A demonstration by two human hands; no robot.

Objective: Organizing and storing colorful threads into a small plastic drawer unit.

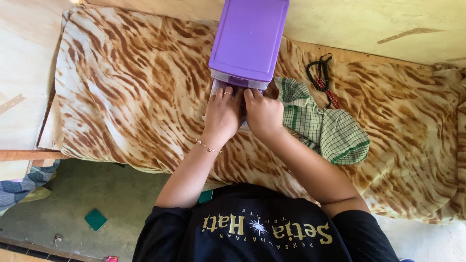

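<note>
We press our left hand (222, 114) and right hand (263, 114) side by side, fingers curled against the near face of the purple drawer box (249, 39) on the striped cloth (126, 97), with a green checked cloth (323, 126) touching our right wrist and dark beads (323, 77) beyond.

A purple plastic drawer box (248, 39) stood on a tiger-striped brown cloth (126, 92). Both hands, the left hand (223, 115) beside the right hand (263, 114), touched its front. A green checked cloth (325, 126) lay right of them, with dark prayer beads (323, 77) behind it.
</note>
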